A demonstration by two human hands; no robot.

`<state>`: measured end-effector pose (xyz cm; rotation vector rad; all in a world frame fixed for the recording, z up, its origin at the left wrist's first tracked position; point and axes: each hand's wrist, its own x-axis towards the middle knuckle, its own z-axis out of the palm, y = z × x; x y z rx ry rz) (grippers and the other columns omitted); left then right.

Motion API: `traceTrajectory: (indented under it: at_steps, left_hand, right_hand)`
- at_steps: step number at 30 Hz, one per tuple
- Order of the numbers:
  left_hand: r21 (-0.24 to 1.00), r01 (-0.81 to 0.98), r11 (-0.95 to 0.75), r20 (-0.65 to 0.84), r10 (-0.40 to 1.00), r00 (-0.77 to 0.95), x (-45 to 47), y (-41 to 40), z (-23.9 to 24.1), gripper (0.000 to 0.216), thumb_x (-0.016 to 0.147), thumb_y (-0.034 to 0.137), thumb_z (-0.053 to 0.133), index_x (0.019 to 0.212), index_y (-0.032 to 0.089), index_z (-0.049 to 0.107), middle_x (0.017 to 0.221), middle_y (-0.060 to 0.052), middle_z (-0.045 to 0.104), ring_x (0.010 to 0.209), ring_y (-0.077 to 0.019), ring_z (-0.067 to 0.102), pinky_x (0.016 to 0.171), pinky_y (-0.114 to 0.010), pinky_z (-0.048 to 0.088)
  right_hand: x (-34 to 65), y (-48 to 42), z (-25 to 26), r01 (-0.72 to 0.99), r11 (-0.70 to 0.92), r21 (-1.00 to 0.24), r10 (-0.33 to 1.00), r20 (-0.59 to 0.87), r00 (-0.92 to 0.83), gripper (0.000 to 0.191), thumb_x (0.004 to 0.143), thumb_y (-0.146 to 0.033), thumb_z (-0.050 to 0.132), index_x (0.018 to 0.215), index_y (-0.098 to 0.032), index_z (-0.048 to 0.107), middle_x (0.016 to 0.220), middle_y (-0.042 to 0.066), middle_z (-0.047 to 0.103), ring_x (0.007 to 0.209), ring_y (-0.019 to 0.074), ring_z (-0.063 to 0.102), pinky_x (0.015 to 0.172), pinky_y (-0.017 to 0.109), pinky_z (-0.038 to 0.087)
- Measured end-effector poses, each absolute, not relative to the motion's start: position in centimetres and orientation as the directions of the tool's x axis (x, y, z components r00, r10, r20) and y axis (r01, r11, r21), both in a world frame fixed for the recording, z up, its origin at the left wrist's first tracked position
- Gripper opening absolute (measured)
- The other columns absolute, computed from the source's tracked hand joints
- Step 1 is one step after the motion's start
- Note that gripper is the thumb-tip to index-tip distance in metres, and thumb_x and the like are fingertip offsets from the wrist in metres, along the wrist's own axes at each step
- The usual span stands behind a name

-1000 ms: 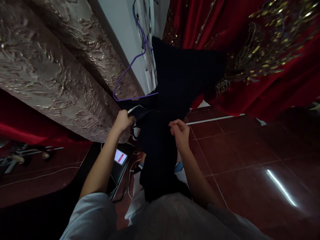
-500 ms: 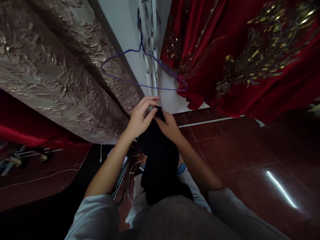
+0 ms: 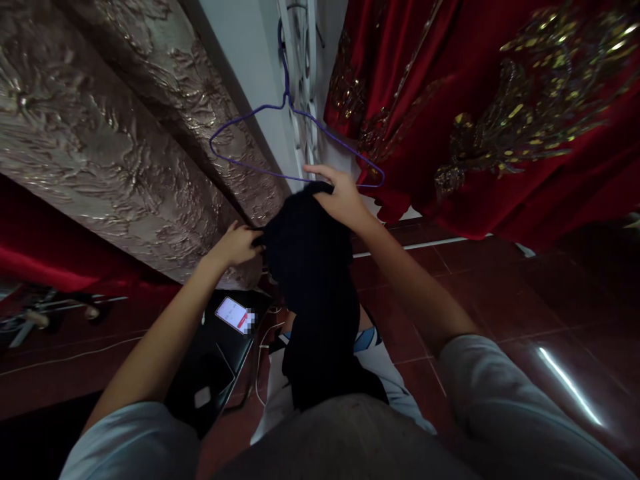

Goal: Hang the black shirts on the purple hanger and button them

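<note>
A piece of black cloth (image 3: 315,267), its garment kind not clear, is stretched between my hands and drapes down over my lap. My left hand (image 3: 239,244) pinches its left edge, fingers closed. Higher up, my right hand (image 3: 343,193) grips the top edge, with the index finger pointing out over the hanger's lower bar. Just beyond the cloth hangs a bare purple hanger (image 3: 265,108), hooked on a white metal rack (image 3: 303,100). The top of the cloth lies close to the hanger's lower bar; whether they touch I cannot tell.
Beige textured fabric (image 3: 125,153) hangs at left, and red fabric with gold sequins (image 3: 410,120) at right. A lit phone (image 3: 235,315) lies on a black bench (image 3: 220,360) by my left arm. White cables run down near my legs over the red tiled floor (image 3: 480,300).
My hands have moved apart, spreading the bunched top of the cloth. The left went left and slightly down; the right rose toward the hanger. The phone is now uncovered.
</note>
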<state>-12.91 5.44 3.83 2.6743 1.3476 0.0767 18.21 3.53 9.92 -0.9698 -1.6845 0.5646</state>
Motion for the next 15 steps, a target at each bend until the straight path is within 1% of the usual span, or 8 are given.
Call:
traceTrajectory:
  at_steps: [2, 4, 5, 8, 10, 11, 13, 15]
  left_hand:
    - [0.209, 0.826, -0.524, -0.015, 0.843, 0.538, -14.8, 5.6, 4.0, 0.019, 0.082, 0.034, 0.055, 0.086, 0.02, 0.067, 0.092, -0.013, 0.072, 0.094, -0.0317, 0.069, 0.1, -0.047, 0.049]
    - [0.227, 0.845, -0.485, -0.001, 0.867, 0.498, -16.2, 5.4, 4.6, 0.021, 0.084, 0.03, 0.045, 0.08, 0.02, 0.064, 0.087, -0.012, 0.07, 0.085, -0.029, 0.068, 0.089, -0.041, 0.053]
    - [0.223, 0.852, -0.473, 0.018, 0.876, 0.481, -16.7, 5.3, 5.1, 0.023, 0.084, 0.029, 0.042, 0.08, 0.02, 0.062, 0.087, -0.013, 0.069, 0.085, -0.029, 0.067, 0.087, -0.04, 0.053]
    - [0.224, 0.85, -0.477, 0.125, 0.879, 0.461, -17.3, 5.0, 7.4, 0.026, 0.086, 0.029, 0.04, 0.088, 0.018, 0.064, 0.097, -0.014, 0.07, 0.095, -0.0312, 0.066, 0.095, -0.044, 0.052]
    - [0.242, 0.83, -0.503, 0.23, 0.86, 0.455, -17.1, 5.3, 9.2, 0.026, 0.086, 0.029, 0.043, 0.096, 0.017, 0.064, 0.106, -0.014, 0.07, 0.102, -0.0314, 0.065, 0.102, -0.047, 0.05]
    - [0.262, 0.816, -0.515, 0.28, 0.85, 0.447, -16.8, 5.4, 10.1, 0.024, 0.086, 0.028, 0.046, 0.096, 0.017, 0.064, 0.109, -0.013, 0.069, 0.105, -0.0307, 0.063, 0.105, -0.047, 0.048]
    - [0.317, 0.793, -0.52, 0.351, 0.841, 0.411, -16.3, 5.7, 11.5, 0.015, 0.084, 0.026, 0.05, 0.088, 0.018, 0.062, 0.106, -0.01, 0.069, 0.106, -0.0279, 0.061, 0.108, -0.046, 0.046]
    - [0.341, 0.787, -0.515, 0.4, 0.837, 0.375, -15.9, 5.7, 12.5, 0.011, 0.084, 0.023, 0.051, 0.075, 0.02, 0.056, 0.091, -0.007, 0.065, 0.097, -0.0244, 0.059, 0.105, -0.042, 0.048]
  right_hand:
    - [18.4, 4.6, 8.0, 0.328, 0.54, -0.775, 0.834, 0.546, -0.083, 0.041, 0.078, -0.006, 0.055, 0.109, -0.023, 0.075, 0.111, 0.004, 0.075, 0.116, 0.023, 0.067, 0.11, 0.042, 0.051]
    - [19.6, 4.8, 6.8, 0.338, 0.537, -0.773, 0.838, 0.536, -0.106, 0.042, 0.081, -0.005, 0.054, 0.111, -0.024, 0.075, 0.113, 0.003, 0.075, 0.114, 0.0228, 0.069, 0.11, 0.044, 0.051]
    - [20.6, 4.6, 6.7, 0.345, 0.545, -0.764, 0.834, 0.537, -0.128, 0.042, 0.081, -0.005, 0.053, 0.112, -0.024, 0.076, 0.114, 0.003, 0.076, 0.112, 0.0227, 0.07, 0.108, 0.044, 0.052]
    - [23.9, 3.3, 8.0, 0.382, 0.573, -0.725, 0.818, 0.533, -0.215, 0.048, 0.078, -0.002, 0.055, 0.114, -0.024, 0.077, 0.112, 0.001, 0.077, 0.109, 0.0221, 0.071, 0.105, 0.043, 0.054]
    - [25.8, 2.5, 9.5, 0.404, 0.567, -0.718, 0.824, 0.504, -0.259, 0.049, 0.075, 0.0, 0.059, 0.113, -0.024, 0.079, 0.109, 0.001, 0.077, 0.105, 0.0219, 0.072, 0.1, 0.04, 0.056]
    - [26.4, 2.1, 10.2, 0.409, 0.559, -0.721, 0.829, 0.491, -0.268, 0.047, 0.075, -0.001, 0.062, 0.112, -0.024, 0.079, 0.108, 0.001, 0.077, 0.102, 0.0215, 0.073, 0.097, 0.038, 0.057]
    - [27.2, 1.6, 11.1, 0.409, 0.549, -0.729, 0.836, 0.479, -0.268, 0.035, 0.078, -0.008, 0.069, 0.108, -0.023, 0.08, 0.103, 0.002, 0.077, 0.096, 0.0206, 0.073, 0.094, 0.037, 0.057]
    - [27.4, 1.5, 11.4, 0.407, 0.546, -0.733, 0.838, 0.48, -0.259, 0.02, 0.083, -0.019, 0.074, 0.101, -0.023, 0.081, 0.096, 0.001, 0.076, 0.091, 0.0194, 0.071, 0.091, 0.036, 0.056]
